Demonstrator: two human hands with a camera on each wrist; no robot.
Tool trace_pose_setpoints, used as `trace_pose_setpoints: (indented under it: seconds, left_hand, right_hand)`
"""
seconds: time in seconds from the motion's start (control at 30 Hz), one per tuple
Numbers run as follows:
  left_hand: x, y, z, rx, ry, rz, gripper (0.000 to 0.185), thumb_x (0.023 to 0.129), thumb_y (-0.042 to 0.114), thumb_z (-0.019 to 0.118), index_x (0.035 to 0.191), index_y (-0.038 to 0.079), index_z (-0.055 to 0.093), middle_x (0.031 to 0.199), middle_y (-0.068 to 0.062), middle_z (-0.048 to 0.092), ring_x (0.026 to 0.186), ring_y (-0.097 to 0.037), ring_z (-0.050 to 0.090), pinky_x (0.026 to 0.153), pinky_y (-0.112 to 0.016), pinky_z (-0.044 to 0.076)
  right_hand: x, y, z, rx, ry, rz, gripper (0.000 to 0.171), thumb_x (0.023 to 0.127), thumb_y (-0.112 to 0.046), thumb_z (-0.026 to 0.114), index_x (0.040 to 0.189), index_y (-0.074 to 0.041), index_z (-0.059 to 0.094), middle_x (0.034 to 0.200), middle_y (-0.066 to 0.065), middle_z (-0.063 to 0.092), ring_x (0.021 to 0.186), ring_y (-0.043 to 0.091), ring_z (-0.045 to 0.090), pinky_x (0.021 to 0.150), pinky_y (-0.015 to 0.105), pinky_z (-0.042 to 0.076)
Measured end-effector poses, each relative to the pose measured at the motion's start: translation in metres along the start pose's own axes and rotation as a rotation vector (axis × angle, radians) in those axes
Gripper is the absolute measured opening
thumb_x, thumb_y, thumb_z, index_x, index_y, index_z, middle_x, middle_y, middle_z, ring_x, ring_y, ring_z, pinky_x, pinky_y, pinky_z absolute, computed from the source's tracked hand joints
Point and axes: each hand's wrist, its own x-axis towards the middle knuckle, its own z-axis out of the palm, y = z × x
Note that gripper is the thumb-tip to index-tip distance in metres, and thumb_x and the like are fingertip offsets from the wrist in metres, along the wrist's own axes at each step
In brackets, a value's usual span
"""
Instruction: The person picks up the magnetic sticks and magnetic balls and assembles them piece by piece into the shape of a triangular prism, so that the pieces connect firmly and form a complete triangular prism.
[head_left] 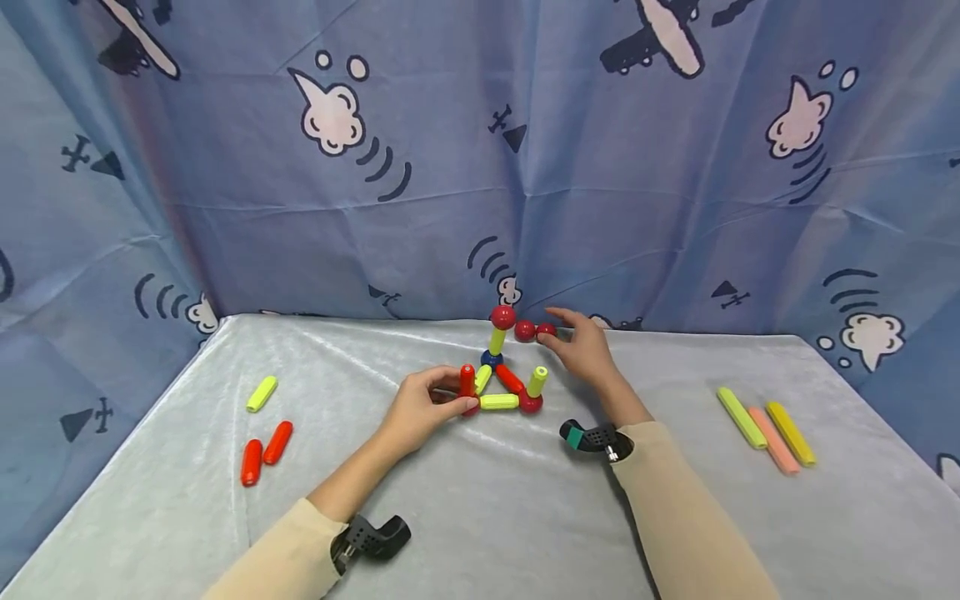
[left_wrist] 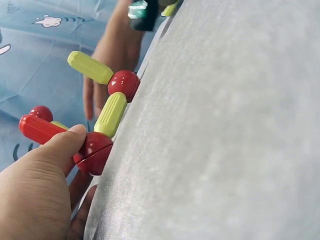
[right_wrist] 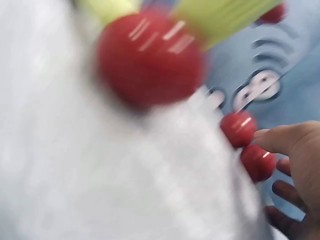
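**Both hands on the magnet-stick build, mid-tabletop**

Our left hand [head_left: 417, 410] pinches the upright red stick [head_left: 467, 381] at the 9 o'clock corner of the structure [head_left: 501, 383], thumb pressed on the red ball [left_wrist: 94, 151] under it. Our right hand [head_left: 587, 350] sits at about 1 o'clock from the build, fingertips pinching the outer one of two red balls [head_left: 534, 331] strung off the top ball [head_left: 502, 317]. The structure sits mid-tabletop [head_left: 480, 492], toward the back edge. Way out at 9 o'clock we've got a loose yellow-green stick [head_left: 262, 393] and two red sticks [head_left: 265, 452]; at 3 o'clock, three long sticks [head_left: 767, 426] lie side by side.
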Motion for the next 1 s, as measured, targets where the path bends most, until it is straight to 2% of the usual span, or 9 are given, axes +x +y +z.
trace_pose_setpoints:
  seconds: [0.2, 0.37, 0.5, 0.63, 0.77, 0.9, 1.0]
  left_hand:
    - [0.0, 0.0, 0.001, 0.002, 0.007, -0.01, 0.031, 0.084, 0.011, 0.082, 0.113, 0.008, 0.073, 0.106, -0.009, 0.077, 0.092, -0.016, 0.071, 0.085, -0.024, 0.059]
    - [0.0, 0.0, -0.001, -0.006, 0.004, 0.002, 0.031, 0.084, 0.011, 0.082, 0.113, 0.007, 0.073, 0.106, -0.01, 0.077, 0.092, -0.016, 0.071, 0.084, -0.024, 0.059]
    - [0.0, -0.001, -0.001, -0.007, -0.011, 0.01, 0.031, 0.085, 0.013, 0.081, 0.114, 0.007, 0.073, 0.107, -0.011, 0.076, 0.093, -0.017, 0.072, 0.085, -0.024, 0.059]
    - [0.0, 0.0, -0.001, 0.0, -0.011, 0.008, 0.03, 0.085, 0.012, 0.081, 0.113, 0.007, 0.073, 0.107, -0.01, 0.076, 0.092, -0.017, 0.072, 0.084, -0.024, 0.059]
    - [0.0, -0.001, -0.001, 0.001, -0.01, 0.014, 0.03, 0.085, 0.012, 0.081, 0.113, 0.008, 0.073, 0.107, -0.01, 0.077, 0.092, -0.017, 0.072, 0.084, -0.024, 0.058]
    - [0.001, -0.001, -0.001, -0.001, -0.015, 0.029, 0.03, 0.085, 0.014, 0.081, 0.113, 0.008, 0.073, 0.106, -0.01, 0.077, 0.093, -0.018, 0.072, 0.084, -0.023, 0.058]
    - [0.001, -0.001, -0.001, -0.008, -0.021, 0.035, 0.029, 0.085, 0.015, 0.081, 0.112, 0.008, 0.073, 0.105, -0.01, 0.077, 0.092, -0.018, 0.072, 0.084, -0.023, 0.058]
  right_hand:
    - [-0.003, 0.009, 0.005, 0.031, 0.0, -0.014, 0.04, 0.096, -0.02, 0.07, 0.133, -0.007, 0.062, 0.13, 0.018, 0.065, 0.119, 0.034, 0.061, 0.108, 0.049, 0.05]
    - [-0.006, 0.002, -0.011, 0.146, 0.0, -0.041, 0.043, 0.095, -0.029, 0.073, 0.131, -0.009, 0.064, 0.128, 0.016, 0.067, 0.111, 0.029, 0.065, 0.1, 0.044, 0.056]
    - [-0.012, -0.024, -0.038, 0.27, -0.062, -0.139, 0.042, 0.093, -0.03, 0.074, 0.129, -0.009, 0.065, 0.124, 0.014, 0.069, 0.102, 0.019, 0.069, 0.092, 0.031, 0.058]
    - [-0.026, -0.063, -0.054, 0.345, -0.165, -0.304, 0.037, 0.092, -0.018, 0.075, 0.126, -0.007, 0.067, 0.118, 0.013, 0.07, 0.097, 0.014, 0.07, 0.086, 0.023, 0.059]
    - [-0.037, -0.095, -0.045, 0.375, -0.297, -0.432, 0.034, 0.091, -0.01, 0.075, 0.124, -0.005, 0.068, 0.113, 0.016, 0.072, 0.096, 0.02, 0.071, 0.084, 0.026, 0.061]
    - [-0.042, -0.104, -0.027, 0.325, -0.368, -0.461, 0.032, 0.089, -0.011, 0.077, 0.12, -0.006, 0.07, 0.108, 0.013, 0.074, 0.093, 0.022, 0.072, 0.083, 0.027, 0.06]
    - [-0.043, -0.104, -0.017, 0.304, -0.402, -0.473, 0.031, 0.088, -0.01, 0.078, 0.118, -0.008, 0.071, 0.106, 0.011, 0.075, 0.094, 0.024, 0.072, 0.085, 0.035, 0.06]
